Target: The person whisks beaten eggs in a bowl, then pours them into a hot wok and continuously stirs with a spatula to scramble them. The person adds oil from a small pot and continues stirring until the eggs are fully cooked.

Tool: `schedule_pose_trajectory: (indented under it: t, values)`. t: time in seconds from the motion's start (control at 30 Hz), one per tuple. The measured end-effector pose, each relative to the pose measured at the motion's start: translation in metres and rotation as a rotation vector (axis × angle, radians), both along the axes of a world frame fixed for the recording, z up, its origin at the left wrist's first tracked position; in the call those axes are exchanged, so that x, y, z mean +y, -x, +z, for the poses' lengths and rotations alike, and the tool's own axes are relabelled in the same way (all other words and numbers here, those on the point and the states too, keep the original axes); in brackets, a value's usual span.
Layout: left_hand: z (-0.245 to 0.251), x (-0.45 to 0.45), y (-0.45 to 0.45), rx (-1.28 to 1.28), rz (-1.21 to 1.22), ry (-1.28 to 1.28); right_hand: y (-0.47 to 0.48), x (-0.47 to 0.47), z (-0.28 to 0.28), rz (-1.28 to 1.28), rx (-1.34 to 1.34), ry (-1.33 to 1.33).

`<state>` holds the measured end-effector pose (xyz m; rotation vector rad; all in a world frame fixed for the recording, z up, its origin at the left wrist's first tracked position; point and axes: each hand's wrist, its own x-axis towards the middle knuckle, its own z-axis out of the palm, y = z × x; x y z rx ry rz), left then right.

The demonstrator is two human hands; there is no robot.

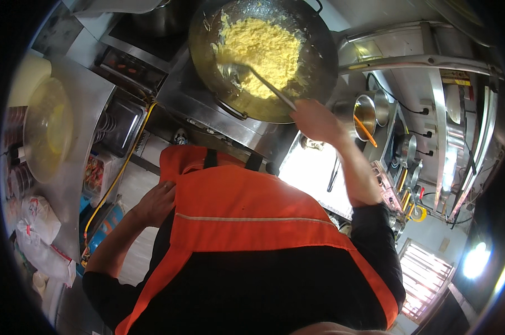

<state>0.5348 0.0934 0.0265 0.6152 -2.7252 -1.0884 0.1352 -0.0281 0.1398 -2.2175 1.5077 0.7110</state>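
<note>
Near the top of the head view sits a large dark wok, with a heap of scrambled egg spread over its middle. My right hand grips the handle of a metal wok utensil above the wok's near right rim. The utensil's head reaches into the left side of the egg; blur hides whether it is a ladle or a spatula. My left hand rests against my hip at the edge of the orange apron, holding nothing that I can see. Its fingertips are partly hidden.
Metal pots, one with an orange-handled utensil, stand right of the wok. Tongs lie on the bright counter. At left are a large translucent bowl on a steel counter and a yellow hose. A rail runs along the right.
</note>
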Motion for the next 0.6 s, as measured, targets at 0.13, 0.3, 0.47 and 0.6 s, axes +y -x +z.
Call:
schedule_pose_trajectory:
  t: [0.13,0.3,0.47,0.6]
  values:
    - [-0.002,-0.001,0.0,0.003,-0.032,0.029,-0.024,-0.058,-0.066,-0.171,0.025,0.279]
    - [-0.005,-0.013,0.009,0.046,-0.101,0.053,0.006,-0.062,-0.076,-0.459,0.12,0.461]
    - [-0.001,-0.006,0.013,0.017,-0.081,0.039,0.071,-0.022,-0.028,0.016,0.287,0.124]
    - [0.002,-0.007,0.015,-0.008,-0.081,0.034,0.05,0.013,0.108,-0.217,0.144,0.077]
